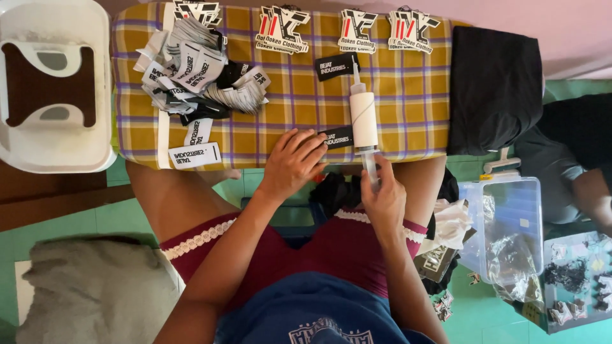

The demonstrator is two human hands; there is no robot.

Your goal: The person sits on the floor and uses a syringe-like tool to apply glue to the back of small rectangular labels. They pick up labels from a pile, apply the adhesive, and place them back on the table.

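My right hand [382, 200] grips the clear handle end of a white tube-shaped applicator tool [364, 118] that lies lengthwise on a yellow plaid cloth-covered board [408, 95], its thin tip pointing away from me. My left hand [293, 162] rests flat, fingers spread, on the board's near edge, its fingertips touching a small black label [338, 136]. Another black label [336, 65] lies further up, beside the tool's tip. A heap of black and white fabric labels [191, 70] sits at the board's left.
Several printed hang tags [357, 28] line the board's far edge. A folded black garment [494, 86] lies at its right end. A white plastic stool [51, 83] stands left. A clear plastic box [510, 223] with bags sits at right, near another person's arm [593, 197].
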